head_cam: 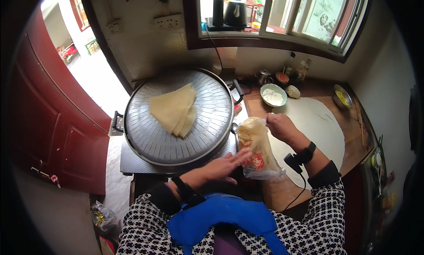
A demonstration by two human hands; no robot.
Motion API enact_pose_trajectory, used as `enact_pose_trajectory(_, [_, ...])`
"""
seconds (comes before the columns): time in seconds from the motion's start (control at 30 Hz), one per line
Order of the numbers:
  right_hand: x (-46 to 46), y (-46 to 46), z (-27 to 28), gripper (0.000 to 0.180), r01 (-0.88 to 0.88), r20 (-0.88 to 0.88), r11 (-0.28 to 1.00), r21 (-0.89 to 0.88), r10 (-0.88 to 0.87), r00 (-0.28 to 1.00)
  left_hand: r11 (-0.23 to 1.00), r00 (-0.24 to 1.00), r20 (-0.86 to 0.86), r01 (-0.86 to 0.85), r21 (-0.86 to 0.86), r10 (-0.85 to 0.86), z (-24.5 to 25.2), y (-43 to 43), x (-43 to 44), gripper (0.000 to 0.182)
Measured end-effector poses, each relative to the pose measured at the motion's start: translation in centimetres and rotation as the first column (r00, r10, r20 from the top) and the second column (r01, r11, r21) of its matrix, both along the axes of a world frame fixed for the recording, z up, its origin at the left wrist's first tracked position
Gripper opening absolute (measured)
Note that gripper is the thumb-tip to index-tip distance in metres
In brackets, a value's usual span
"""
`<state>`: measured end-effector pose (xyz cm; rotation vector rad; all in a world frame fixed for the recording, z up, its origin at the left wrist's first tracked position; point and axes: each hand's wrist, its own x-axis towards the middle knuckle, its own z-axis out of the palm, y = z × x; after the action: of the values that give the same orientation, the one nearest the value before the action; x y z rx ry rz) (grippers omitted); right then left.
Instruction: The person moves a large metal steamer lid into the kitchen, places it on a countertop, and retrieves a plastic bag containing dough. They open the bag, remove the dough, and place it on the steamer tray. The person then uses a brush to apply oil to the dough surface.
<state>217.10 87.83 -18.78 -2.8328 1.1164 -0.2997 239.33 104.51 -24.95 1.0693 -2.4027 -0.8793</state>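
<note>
My right hand grips the upper edge of a clear plastic bag with red print, held up over the counter. Pale yellow folded flatbread fills the bag. My left hand has its fingers stretched out against the bag's near left side, thumb apart. To the left, a fan-folded thin flatbread lies on the ridged round metal top of a large pan with black side handles. Beyond the bag on the right, a wide rolled-out dough sheet covers much of a wooden board.
A bowl of flour and a dough lump stand behind the sheet. At the right is a metal bowl with yellow shreds. Bottles line the wall. A spoon lies beside the pan. A red door stands ajar.
</note>
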Motion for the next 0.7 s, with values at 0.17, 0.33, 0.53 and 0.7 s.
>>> enact_pose_trajectory(0.17, [2.6,-0.6,-0.3,0.013,0.002,-0.117,0.999,-0.051,-0.008,0.993,0.922,0.983,0.167,0.133,-0.364,-0.076,1.0,-2.0,-6.9,0.110])
enact_pose_trajectory(0.33, [4.1,-1.3,-0.7,0.016,0.051,-0.182,0.998,0.036,-0.043,0.982,0.880,0.930,0.241,0.347,-0.325,-0.278,-2.6,-4.7,-10.7,0.059])
enact_pose_trajectory(0.53, [-1.4,-2.5,2.9,0.046,0.034,0.060,0.986,0.164,-0.044,0.997,0.986,0.893,-0.432,0.160,0.042,-0.126,-3.4,-6.1,-5.4,0.013])
enact_pose_trajectory(0.7, [-6.0,-3.3,5.3,0.015,0.173,-0.319,0.984,0.036,-0.153,0.935,0.805,0.397,-0.756,0.067,0.590,0.521,-0.5,-6.3,0.0,0.031])
